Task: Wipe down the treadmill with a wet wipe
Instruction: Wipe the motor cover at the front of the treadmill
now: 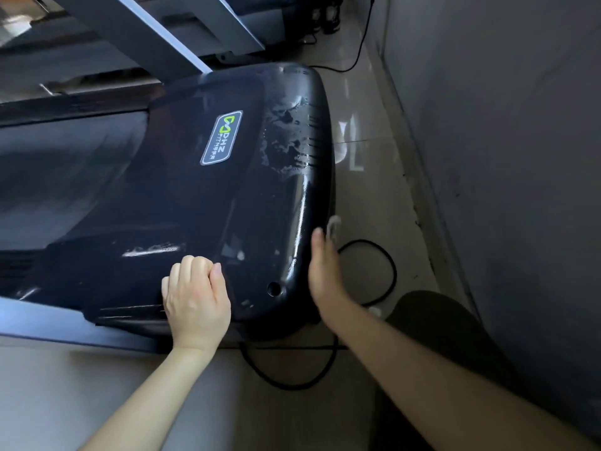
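My left hand (195,294) rests fisted, empty, on the one treadmill hood (195,196), my right hand (325,268) pressing one wet wipe (333,225) straight-fingered against its side.

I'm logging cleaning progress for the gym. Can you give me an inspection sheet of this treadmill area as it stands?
Surface: black motor cover, with wet streaks beyond the logo.
Job's things: white wet wipe at the cover's end edge, blurred.
Clutter: nothing seen.
Hands: left hand rests on the cover, fingers curled, holding nothing; right hand is at the wipe, grip unclear.
Cables: black cable looped on the floor; second cable runs down by the far wall.
Surroundings: tiled floor, grey wall.
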The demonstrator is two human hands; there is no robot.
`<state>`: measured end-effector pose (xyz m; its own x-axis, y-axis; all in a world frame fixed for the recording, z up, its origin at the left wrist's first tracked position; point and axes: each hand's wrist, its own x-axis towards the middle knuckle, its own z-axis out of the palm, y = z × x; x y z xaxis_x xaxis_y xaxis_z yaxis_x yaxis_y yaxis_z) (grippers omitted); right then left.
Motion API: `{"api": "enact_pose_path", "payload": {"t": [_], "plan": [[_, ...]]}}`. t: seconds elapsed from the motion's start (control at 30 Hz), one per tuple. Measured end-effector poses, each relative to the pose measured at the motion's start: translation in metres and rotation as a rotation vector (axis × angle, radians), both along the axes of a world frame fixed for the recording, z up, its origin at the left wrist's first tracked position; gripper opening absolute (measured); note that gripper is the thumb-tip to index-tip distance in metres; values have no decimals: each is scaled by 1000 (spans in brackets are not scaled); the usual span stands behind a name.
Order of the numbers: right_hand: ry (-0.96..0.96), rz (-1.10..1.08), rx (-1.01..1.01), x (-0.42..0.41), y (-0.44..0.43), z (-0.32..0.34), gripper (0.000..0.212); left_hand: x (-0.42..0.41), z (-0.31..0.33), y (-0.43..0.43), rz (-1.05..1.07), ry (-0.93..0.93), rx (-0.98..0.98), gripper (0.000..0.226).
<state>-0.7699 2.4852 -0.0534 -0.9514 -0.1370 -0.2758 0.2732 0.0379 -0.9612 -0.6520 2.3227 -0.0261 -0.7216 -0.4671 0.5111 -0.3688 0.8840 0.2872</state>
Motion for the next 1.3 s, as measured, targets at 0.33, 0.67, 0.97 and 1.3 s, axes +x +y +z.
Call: {"api": "enact_pose_path", "payload": {"t": [0.33,0.67,0.97,1.3], "plan": [[-729,24,-198,45,11,-39,102,1,-2,-1,17,-21,-26,23],[-713,-64,-429,-43,26,-54,95,2,0,3,6,1,-28,22],[-868,166,-396,-36,25,-81,135,2,0,1,-5,-6,-40,22],[-219,202,-212,-185,17,-52,126,-3,9,1,-27,-35,-68,24]]}}
